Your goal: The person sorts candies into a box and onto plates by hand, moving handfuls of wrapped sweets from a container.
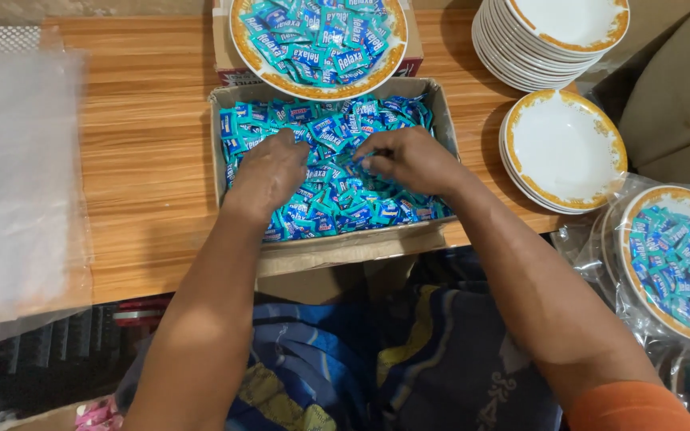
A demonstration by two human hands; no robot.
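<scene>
Both hands down in the cardboard box (216, 144) of blue wrapped candies (337, 199) on the wooden table (145, 160). Left hand (269, 172) curled into the pile, grip unclear. Right hand (409, 160) pinching one candy. Filled plate (317, 40) just behind; empty plates (561, 152) to the right.

Person, seen from above: two bare forearms, a left hand (269, 172) and a right hand (413, 160) without rings, watch or gloves; the right upper arm wore an orange sleeve (628, 409); the lap was covered by dark blue cloth (361, 359) patterned in yellow.
</scene>
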